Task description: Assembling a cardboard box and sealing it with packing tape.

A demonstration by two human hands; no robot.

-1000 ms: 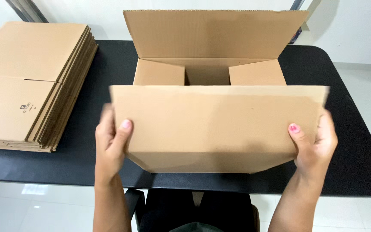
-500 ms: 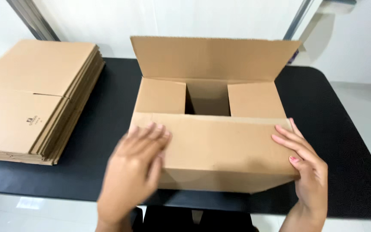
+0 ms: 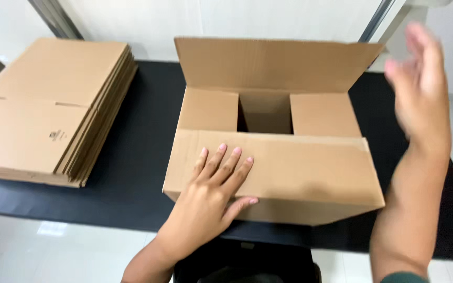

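The cardboard box (image 3: pixel 273 157) stands mid-surface (image 3: pixel 148 157) near its front edge; the left hand (image 3: pixel 211 194) lies flat, fingers spread, on the folded near flap; the right hand (image 3: pixel 420 84) hangs open and blurred above the right end, holding nothing; flat cartons (image 3: pixel 48 110) are stacked at the left edge.

Black table (image 3: pixel 137 152) carries two items: a stack of flattened cardboard boxes (image 3: pixel 48 110) at left, and one cardboard box (image 3: pixel 284 167) at centre, flaps partly folded.
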